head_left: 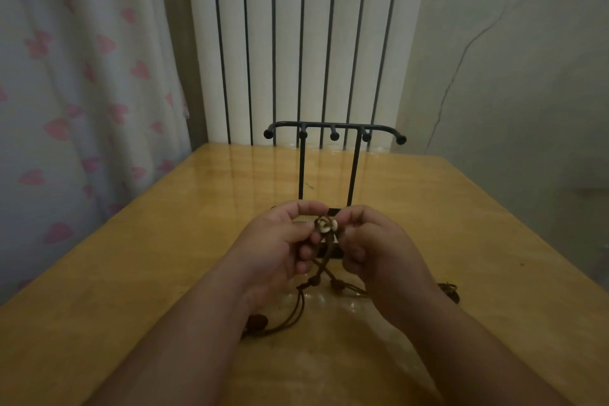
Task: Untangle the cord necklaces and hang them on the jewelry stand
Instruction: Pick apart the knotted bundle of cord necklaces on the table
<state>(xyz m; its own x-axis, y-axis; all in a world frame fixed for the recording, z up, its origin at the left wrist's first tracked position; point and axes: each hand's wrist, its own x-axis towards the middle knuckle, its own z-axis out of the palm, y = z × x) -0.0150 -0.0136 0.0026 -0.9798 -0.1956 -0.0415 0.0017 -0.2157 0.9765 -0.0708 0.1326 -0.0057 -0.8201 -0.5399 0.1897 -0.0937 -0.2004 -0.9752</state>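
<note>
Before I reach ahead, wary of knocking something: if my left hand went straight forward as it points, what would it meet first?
Probably the jewelry stand: the left hand, pinching the cord necklaces, sits just before its uprights. Depth is unclear.

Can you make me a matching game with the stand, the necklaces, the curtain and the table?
Things:
1. jewelry stand
2. cord necklaces
3. curtain
4. table

Descriptions:
A. white with pink shapes
B. shiny yellow wood
C. held in both hands
D. black, hooks bare

Pairs: 1-D, 2-C, 3-A, 4-B
</note>
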